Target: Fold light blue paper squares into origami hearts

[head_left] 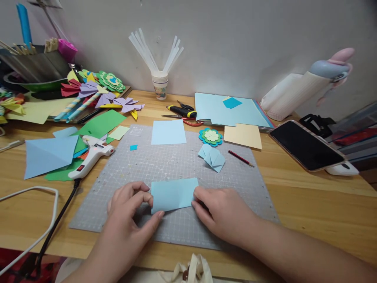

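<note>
Desk (309,204) clutter crowds the upper half of the frame, while the grey cutting mat (118,196) at centre keeps bare room round the work. Lower centre, the folded blue paper (173,194) lies flat on it, pinched at its left edge by the left hand (129,212) and pressed at its right edge by the right hand (220,212) (fingertips closed on the sheet). Uneven pressure could skew the crease, I judge. Left of centre, the glue gun (92,155) and its cord lie near that elbow's sweep; the folded fan piece (212,157) sits just above.
</note>
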Demonstrator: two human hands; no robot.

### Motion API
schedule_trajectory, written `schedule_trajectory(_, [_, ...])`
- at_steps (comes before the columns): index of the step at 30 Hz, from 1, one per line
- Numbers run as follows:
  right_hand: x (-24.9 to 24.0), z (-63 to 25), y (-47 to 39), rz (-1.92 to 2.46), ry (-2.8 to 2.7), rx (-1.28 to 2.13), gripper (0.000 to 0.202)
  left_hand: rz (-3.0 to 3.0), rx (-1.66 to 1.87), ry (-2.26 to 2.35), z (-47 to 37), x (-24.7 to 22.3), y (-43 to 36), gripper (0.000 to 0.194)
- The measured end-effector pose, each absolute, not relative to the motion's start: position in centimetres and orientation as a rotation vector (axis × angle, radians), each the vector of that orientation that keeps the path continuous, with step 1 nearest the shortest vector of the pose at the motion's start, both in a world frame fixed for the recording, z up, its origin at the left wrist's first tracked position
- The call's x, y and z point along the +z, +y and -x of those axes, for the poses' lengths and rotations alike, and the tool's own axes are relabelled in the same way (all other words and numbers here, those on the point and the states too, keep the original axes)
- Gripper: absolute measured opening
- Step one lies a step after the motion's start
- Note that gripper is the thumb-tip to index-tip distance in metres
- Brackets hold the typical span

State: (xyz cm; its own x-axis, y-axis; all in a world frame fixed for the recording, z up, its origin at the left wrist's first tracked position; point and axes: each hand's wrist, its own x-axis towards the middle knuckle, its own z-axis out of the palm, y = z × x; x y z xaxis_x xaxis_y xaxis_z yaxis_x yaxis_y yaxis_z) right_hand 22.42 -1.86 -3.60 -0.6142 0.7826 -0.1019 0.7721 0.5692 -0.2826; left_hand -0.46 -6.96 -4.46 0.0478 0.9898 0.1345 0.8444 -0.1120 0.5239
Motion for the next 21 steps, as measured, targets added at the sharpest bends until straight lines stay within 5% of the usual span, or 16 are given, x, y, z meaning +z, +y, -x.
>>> schedule_trajectory(5, [-3.8,-23.0,-1.9,1.311,-2.432,0.599,0.004,-2.375,0.960,1.814,0.4,-3.9,-7.9,0.007])
schedule_trajectory(8, [-3.8,-23.5,-2.2,1.047,-2.281,0.516,0.031,-2.654,1.196,1.791,0.7,-3.9,-8.8,0.006])
schedule_trajectory(11, [-3.7,-23.5,-2.7,0.806,-2.430,0.386,0.045,-2.991,1.003,1.521,0.7,-3.9,-9.0,0.017])
schedule_trajectory(15, [-3.6,-23.3,-3.1,0.752,-2.617,0.230,0.030,-3.058,0.726,1.288,-0.4,-3.7,-8.3,0.035])
schedule_trajectory(21, [-3.8,-23.8,-1.3,0.760,-2.730,0.394,0.028,-2.816,0.694,1.447,0.4,-4.7,-7.8,0.030])
